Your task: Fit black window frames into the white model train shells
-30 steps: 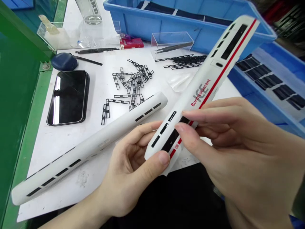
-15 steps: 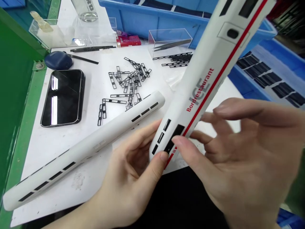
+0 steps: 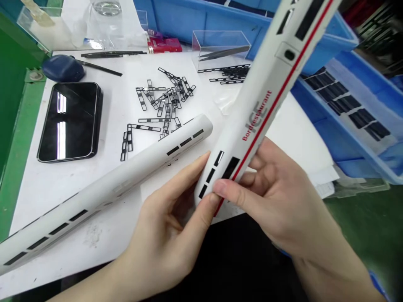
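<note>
A long white model train car body with a red stripe, black windows and the lettering "Bordrestaurant ICE" slants up to the right. My left hand grips its lower end, thumb on the side by the stripe. My right hand is closed round the same body from the right, its thumb pressed on the long black window close to the left thumb. The right fingers are partly hidden behind the body. A second white train car body lies on the table to the left. Beyond it is a loose heap of thin black window frames.
A black phone-like device and a dark blue lump lie at the left. Behind stand a clear box with tweezers, a red packet and a blue bin. Another blue bin stands at the right.
My right hand has come in from the right and closed on the train car body, its thumb now down on the window. The whole view has shifted slightly.
</note>
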